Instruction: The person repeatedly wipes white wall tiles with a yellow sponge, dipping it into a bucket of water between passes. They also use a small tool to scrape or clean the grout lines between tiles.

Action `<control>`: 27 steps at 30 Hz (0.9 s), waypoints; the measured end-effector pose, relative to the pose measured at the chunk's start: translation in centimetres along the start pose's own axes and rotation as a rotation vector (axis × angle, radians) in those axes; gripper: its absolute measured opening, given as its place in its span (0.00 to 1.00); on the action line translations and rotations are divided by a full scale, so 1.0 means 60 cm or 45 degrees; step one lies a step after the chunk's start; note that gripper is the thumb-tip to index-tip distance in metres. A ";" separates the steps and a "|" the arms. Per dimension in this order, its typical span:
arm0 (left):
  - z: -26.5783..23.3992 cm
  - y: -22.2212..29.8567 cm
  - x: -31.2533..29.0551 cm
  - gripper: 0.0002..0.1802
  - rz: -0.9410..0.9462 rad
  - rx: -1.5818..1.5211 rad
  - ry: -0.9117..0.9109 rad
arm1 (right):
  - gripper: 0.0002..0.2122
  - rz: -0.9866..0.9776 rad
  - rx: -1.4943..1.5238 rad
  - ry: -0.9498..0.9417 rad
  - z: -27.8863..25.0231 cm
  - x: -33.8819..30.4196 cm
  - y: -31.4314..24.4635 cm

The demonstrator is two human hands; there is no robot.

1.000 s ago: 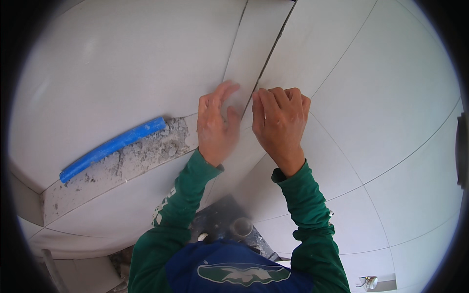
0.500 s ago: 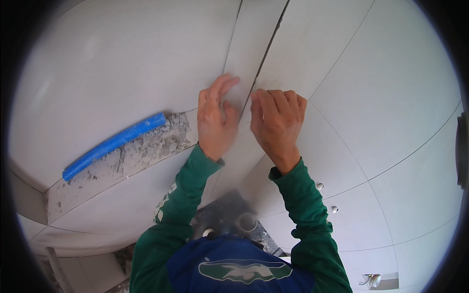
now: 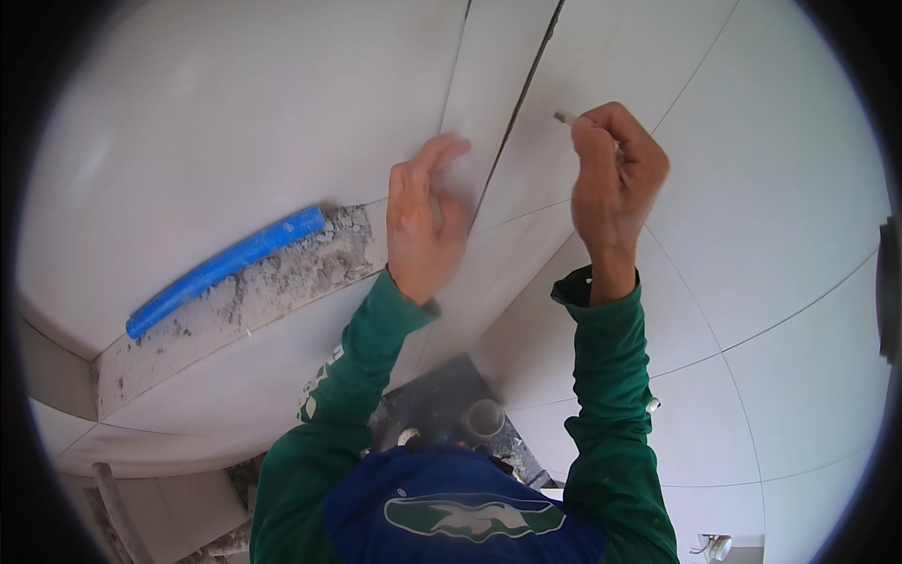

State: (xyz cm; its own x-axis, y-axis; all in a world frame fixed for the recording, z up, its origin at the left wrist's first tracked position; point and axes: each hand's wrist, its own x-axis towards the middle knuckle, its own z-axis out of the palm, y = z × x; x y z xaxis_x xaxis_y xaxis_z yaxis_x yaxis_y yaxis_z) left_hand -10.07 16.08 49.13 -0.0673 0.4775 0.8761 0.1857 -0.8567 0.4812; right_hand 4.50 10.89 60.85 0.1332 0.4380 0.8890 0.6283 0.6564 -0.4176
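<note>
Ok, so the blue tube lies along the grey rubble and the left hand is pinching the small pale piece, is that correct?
Not quite: the head view shows the right hand pinching the small pale piece, not the left hand. The blue tube does lie along the grey rubble.

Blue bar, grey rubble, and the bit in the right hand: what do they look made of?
Blue bar: probably plastic or perhaps foam; even colour, smooth surface, pale dusty smudges.
Rubble: likely dried mortar or cement; matt grey, crumbly lumps and powder.
Bit in the right hand: material can't be told; it shows only as a small pale piece with a darker end.
</note>
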 end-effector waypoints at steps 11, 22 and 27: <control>-0.001 0.037 -0.159 0.23 -0.172 -0.422 -0.037 | 0.05 0.434 -0.135 -0.121 -0.036 -0.425 0.172; 0.072 -0.033 -0.717 0.21 -1.403 -0.033 -1.040 | 0.06 1.018 -0.395 -0.502 -0.175 -0.765 0.241; 0.055 0.030 -0.816 0.23 -1.661 0.169 -1.122 | 0.07 0.895 -0.154 -0.665 -0.195 -0.819 0.290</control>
State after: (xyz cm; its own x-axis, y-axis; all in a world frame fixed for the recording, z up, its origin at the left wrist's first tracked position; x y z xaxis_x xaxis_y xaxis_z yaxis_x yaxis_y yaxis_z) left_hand -3.23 -8.21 7.01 0.3161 0.8420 -0.4371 0.5423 0.2176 0.8115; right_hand 17.83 -6.38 12.10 0.1709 0.9599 0.2224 0.6135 0.0730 -0.7863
